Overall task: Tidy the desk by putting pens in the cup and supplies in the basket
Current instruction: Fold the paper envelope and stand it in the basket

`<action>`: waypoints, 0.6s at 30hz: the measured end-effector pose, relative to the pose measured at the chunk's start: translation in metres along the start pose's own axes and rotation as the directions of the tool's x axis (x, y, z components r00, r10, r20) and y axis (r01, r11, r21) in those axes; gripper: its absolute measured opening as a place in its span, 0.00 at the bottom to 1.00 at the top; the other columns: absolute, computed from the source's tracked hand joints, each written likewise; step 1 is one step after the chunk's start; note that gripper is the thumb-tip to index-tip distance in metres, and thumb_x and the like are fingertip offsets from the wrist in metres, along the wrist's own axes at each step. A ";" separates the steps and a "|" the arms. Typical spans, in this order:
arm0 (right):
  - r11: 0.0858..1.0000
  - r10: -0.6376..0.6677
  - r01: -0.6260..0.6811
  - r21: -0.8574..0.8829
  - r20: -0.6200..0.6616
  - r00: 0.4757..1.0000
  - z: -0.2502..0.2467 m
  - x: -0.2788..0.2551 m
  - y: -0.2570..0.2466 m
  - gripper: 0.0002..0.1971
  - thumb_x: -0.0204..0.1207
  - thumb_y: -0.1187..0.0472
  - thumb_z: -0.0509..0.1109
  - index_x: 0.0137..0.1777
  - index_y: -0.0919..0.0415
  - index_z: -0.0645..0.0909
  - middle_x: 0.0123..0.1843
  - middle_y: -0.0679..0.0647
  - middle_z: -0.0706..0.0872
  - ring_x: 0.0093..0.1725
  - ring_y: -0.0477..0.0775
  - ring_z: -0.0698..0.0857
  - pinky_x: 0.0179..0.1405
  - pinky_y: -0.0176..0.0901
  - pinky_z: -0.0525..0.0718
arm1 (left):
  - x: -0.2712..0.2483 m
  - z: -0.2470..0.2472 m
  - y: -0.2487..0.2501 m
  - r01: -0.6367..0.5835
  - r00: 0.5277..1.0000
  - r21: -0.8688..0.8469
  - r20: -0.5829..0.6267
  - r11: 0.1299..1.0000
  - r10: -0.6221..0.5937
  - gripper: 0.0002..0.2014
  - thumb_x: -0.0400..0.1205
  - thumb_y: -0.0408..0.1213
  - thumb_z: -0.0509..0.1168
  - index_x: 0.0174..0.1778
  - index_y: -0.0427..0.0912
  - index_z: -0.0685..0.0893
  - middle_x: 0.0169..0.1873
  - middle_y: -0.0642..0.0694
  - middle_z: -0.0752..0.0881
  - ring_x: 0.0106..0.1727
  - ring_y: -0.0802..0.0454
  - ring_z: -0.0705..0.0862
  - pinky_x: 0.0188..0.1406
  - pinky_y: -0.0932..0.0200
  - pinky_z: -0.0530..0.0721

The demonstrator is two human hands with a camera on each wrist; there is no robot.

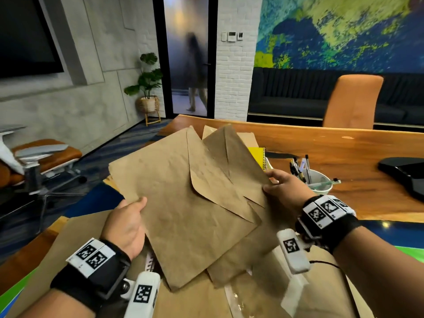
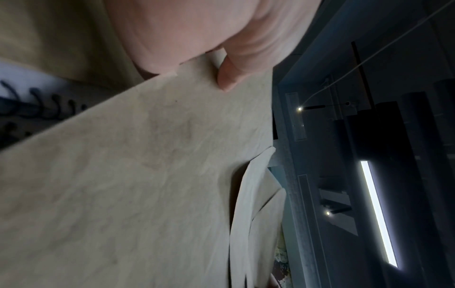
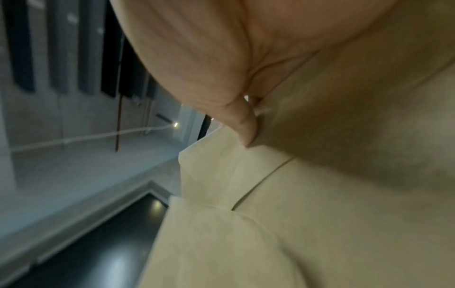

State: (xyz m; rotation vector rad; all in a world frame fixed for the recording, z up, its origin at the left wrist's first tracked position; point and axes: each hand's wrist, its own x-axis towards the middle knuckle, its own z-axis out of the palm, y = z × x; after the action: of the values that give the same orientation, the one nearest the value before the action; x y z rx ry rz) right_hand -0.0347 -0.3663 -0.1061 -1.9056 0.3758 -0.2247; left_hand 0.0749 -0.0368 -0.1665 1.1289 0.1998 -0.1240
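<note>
Both hands hold up a loose stack of brown paper envelopes (image 1: 188,193) above the desk. My left hand (image 1: 128,221) grips the stack's left edge, thumb on top. My right hand (image 1: 282,191) pinches its right edge. In the left wrist view the thumb (image 2: 229,78) presses on the brown envelope paper (image 2: 147,175). In the right wrist view a fingertip (image 3: 246,128) lies against the envelopes (image 3: 320,194). A white cup (image 1: 320,182) holding several pens stands on the desk right of my right hand. A yellow spiral notebook (image 1: 258,157) peeks out behind the stack. No basket shows.
More brown paper (image 1: 91,237) covers the near desk below the stack. The wooden desk (image 1: 344,157) runs to the right, with a black object (image 1: 403,173) at its right edge. An orange chair (image 1: 353,102) stands behind the desk; an office chair (image 1: 34,161) sits at left.
</note>
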 end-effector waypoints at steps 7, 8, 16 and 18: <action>0.948 -0.004 -0.039 0.315 0.133 0.991 0.016 -0.009 0.000 0.12 0.84 0.70 0.66 0.51 0.54 0.87 0.44 0.60 0.90 0.40 0.56 0.88 0.46 0.47 0.87 | -0.019 0.019 -0.004 0.125 0.975 0.060 0.176 0.990 -0.134 0.13 0.89 0.25 0.56 0.65 0.36 0.82 0.56 0.31 0.90 0.57 0.34 0.89 0.56 0.38 0.86; 0.937 -0.006 -0.044 0.348 0.140 0.990 0.018 -0.010 -0.002 0.09 0.84 0.66 0.66 0.55 0.55 0.87 0.49 0.60 0.90 0.46 0.58 0.88 0.55 0.55 0.85 | -0.020 0.020 -0.003 0.121 0.973 0.060 0.189 0.991 -0.130 0.15 0.89 0.24 0.56 0.69 0.37 0.81 0.58 0.32 0.90 0.58 0.34 0.90 0.55 0.38 0.87; 0.989 -0.145 0.147 -0.001 0.114 0.983 0.024 -0.014 -0.015 0.07 0.78 0.61 0.75 0.54 0.57 0.83 0.48 0.55 0.93 0.46 0.55 0.92 0.44 0.48 0.91 | -0.012 0.033 0.001 -0.040 0.983 0.044 0.181 0.998 0.032 0.15 0.88 0.29 0.62 0.70 0.44 0.81 0.64 0.39 0.89 0.64 0.39 0.88 0.68 0.34 0.82; 0.981 -0.179 0.175 0.079 0.046 0.983 0.029 -0.013 -0.018 0.09 0.80 0.61 0.73 0.59 0.60 0.85 0.53 0.57 0.93 0.54 0.59 0.91 0.57 0.56 0.89 | -0.015 0.041 0.010 -0.172 0.966 0.085 0.211 0.981 0.151 0.14 0.87 0.29 0.63 0.67 0.46 0.82 0.62 0.41 0.90 0.64 0.41 0.89 0.67 0.37 0.82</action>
State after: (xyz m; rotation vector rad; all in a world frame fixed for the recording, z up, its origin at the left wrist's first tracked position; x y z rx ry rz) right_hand -0.0342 -0.3301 -0.0996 -1.8681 0.1601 -0.3015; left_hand 0.0662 -0.0699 -0.1369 1.2220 -0.0827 -0.1046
